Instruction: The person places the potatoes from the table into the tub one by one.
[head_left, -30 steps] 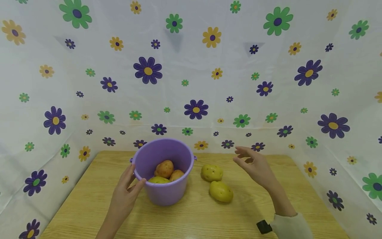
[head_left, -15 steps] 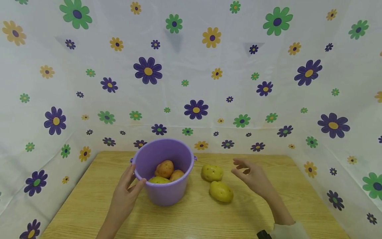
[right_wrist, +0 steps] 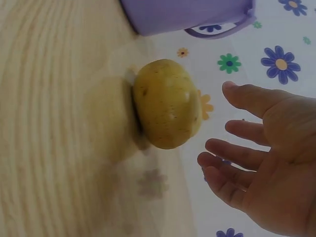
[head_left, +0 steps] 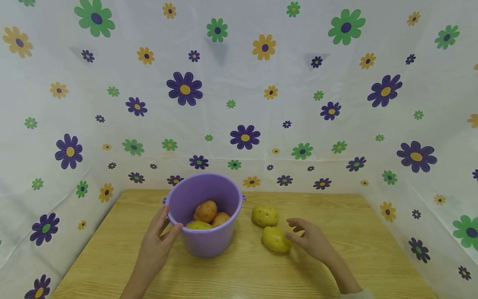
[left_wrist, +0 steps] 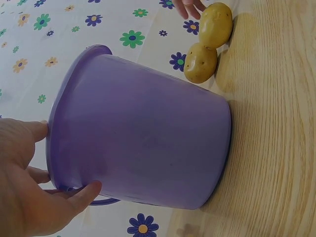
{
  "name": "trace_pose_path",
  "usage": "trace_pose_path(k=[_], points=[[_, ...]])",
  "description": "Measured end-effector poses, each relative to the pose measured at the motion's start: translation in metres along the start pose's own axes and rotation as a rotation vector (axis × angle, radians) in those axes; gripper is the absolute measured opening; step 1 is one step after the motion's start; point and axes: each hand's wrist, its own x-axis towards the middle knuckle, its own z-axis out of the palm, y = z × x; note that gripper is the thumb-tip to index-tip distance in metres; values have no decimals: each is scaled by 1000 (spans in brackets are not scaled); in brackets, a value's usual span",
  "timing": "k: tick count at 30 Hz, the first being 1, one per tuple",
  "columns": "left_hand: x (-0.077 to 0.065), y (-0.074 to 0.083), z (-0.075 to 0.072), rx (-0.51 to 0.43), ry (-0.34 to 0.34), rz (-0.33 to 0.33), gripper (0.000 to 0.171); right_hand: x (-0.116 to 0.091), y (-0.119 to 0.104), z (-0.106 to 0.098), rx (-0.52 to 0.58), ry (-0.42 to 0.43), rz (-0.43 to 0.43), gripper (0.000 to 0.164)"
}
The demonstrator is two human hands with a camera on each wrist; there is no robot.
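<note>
A purple bucket (head_left: 209,241) stands upright on the table, holding several potatoes, brown (head_left: 206,211) and yellowish (head_left: 198,225). My left hand (head_left: 154,245) grips its rim from the left, thumb and fingers spread along the edge; the left wrist view shows this hand (left_wrist: 29,182) on the rim too. Two yellow potatoes lie right of the bucket, one farther back (head_left: 265,216) and one nearer (head_left: 276,239). Just right of the nearer potato hovers my right hand (head_left: 311,241), fingers loosely bent and holding nothing. In the right wrist view a gap separates the hand (right_wrist: 266,158) from the potato (right_wrist: 167,104).
The wooden table (head_left: 224,278) reaches back to a white flower-patterned curtain (head_left: 239,116), which also hangs along both sides. A purple handle (right_wrist: 222,32) hangs at the bucket's side in the right wrist view.
My right hand has come down and toward me, from above the table beyond the potatoes to beside the nearer one. The left hand, bucket and potatoes have stayed in place.
</note>
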Motion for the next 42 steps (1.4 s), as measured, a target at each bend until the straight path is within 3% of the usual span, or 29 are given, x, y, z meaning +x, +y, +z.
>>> trace_pose_path(k=[6, 14, 22, 42], points=[[0, 1, 0, 4, -1, -5, 72, -4, 7, 12, 20, -34, 64, 52], [0, 0, 1, -2, 5, 0, 72, -7, 12, 23, 39, -74, 85, 53], [0, 0, -1, 4, -3, -9, 73, -9, 10, 32, 46, -72, 141, 65], [-1, 1, -2, 17, -13, -8, 73, -7, 11, 43, -79, -72, 102, 70]])
